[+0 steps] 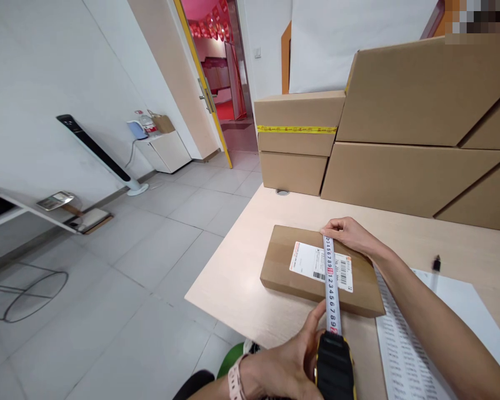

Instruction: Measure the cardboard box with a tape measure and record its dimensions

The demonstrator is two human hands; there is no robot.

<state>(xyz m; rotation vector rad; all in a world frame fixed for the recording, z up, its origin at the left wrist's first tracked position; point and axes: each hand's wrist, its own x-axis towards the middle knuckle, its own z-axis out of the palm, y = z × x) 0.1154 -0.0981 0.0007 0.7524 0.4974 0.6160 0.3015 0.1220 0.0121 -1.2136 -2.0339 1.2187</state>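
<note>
Head view — brown box [309,289] (white-labelled) lies flat.

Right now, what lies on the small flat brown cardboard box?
A white printed label, crossed by a white numbered tape-measure blade whose far end the right hand holds. The label strip beneath the blade is hidden.

The tape-measure case [335,364] is black, apparently yellow-edged.
</note>
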